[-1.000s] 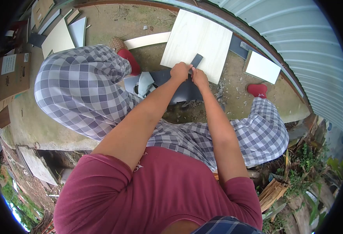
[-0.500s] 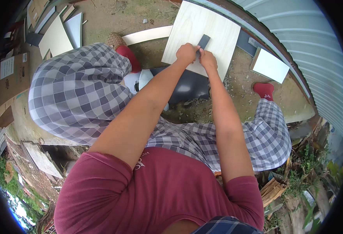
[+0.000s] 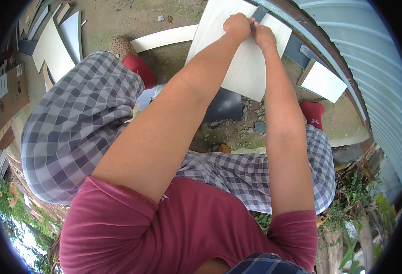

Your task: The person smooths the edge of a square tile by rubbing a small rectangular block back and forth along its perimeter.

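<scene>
A pale wood-grain board (image 3: pixel 244 68) lies flat in front of me, between my feet. On its far part rests a narrow dark grey strip (image 3: pixel 260 14). My left hand (image 3: pixel 237 26) is closed, its fingertips pinching the strip's near end from the left. From the right, my right hand (image 3: pixel 265 37) is closed at the same end, fingertips close against those of the left. The fingers cover the near end of the strip. A dark glossy sheet (image 3: pixel 224 107) shows below the board's near edge.
White-faced block (image 3: pixel 324 82) and grey panel (image 3: pixel 295 51) lie right, by the corrugated metal wall (image 3: pixel 361 55). A curved pale strip (image 3: pixel 164 39) runs left of the board. Panel offcuts (image 3: pixel 55 48) and a cardboard box (image 3: pixel 10 96) are far left. Rubble (image 3: pixel 251 121) covers nearby ground.
Both hands and the dark grey strip have moved away from me and rightward, towards the board's far edge. My arms are stretched further out, and the view has shifted slightly.
</scene>
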Tool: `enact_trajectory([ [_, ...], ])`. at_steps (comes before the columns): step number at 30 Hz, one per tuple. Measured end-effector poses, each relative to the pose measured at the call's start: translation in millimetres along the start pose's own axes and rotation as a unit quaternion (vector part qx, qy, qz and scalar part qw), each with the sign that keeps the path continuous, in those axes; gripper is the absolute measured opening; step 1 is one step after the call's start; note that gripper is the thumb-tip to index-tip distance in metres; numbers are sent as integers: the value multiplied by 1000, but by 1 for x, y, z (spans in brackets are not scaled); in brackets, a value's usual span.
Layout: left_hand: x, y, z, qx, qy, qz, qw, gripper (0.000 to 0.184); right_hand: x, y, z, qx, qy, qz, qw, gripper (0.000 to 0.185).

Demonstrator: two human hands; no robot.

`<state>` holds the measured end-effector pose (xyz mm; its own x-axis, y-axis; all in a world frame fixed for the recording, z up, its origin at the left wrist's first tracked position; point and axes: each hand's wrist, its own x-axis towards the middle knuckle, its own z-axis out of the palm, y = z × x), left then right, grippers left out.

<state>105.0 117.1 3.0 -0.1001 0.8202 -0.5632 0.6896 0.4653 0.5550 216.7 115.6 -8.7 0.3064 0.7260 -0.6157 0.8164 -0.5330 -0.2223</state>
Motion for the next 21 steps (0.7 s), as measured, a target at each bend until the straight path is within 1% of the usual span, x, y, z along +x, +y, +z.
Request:
enact_trajectory([
  [1, 3, 3, -1, 2, -3, -1, 1000, 50, 5, 1, -2, 4, 2, 1, 1000, 45],
  [3, 5, 6, -2, -16, -35, -38, 999, 49, 12, 3, -1, 10, -7, 2, 1000, 45],
  [5, 2, 6, -4, -13, -37, -32, 999, 49, 18, 3, -3, 18, -50, 22, 998, 44],
  [6, 4, 4, -2, -12, -38, -28, 999, 49, 16, 1, -6, 22, -45, 18, 999, 44],
  [8, 3, 0, 4, -2, -27, -27, 999, 49, 7, 1, -10, 33, -74, 16, 997, 44],
  [9, 4, 1, 7, 7, -20, -28, 999, 49, 7, 3, -7, 36, -70, 14, 997, 44],
  [10, -4, 2, 3, 7, -19, -23, 1000, 49, 8, 8, 1, 17, -44, 1, 999, 45],
  [11, -15, 0, 2, -19, -31, -31, 999, 50, 9, 15, 7, -2, -18, -11, 1000, 45],
  [13, -29, -2, 3, -47, -43, -33, 997, 50, -6, 22, 10, 7, -20, 5, 1000, 46],
  [16, -51, -15, 11, -46, -57, -27, 997, 49, -30, 37, 19, 16, -27, -5, 999, 46],
  [21, -83, -41, 32, -38, -50, -17, 998, 50, -64, 66, 39, -2, -47, -22, 999, 46],
])
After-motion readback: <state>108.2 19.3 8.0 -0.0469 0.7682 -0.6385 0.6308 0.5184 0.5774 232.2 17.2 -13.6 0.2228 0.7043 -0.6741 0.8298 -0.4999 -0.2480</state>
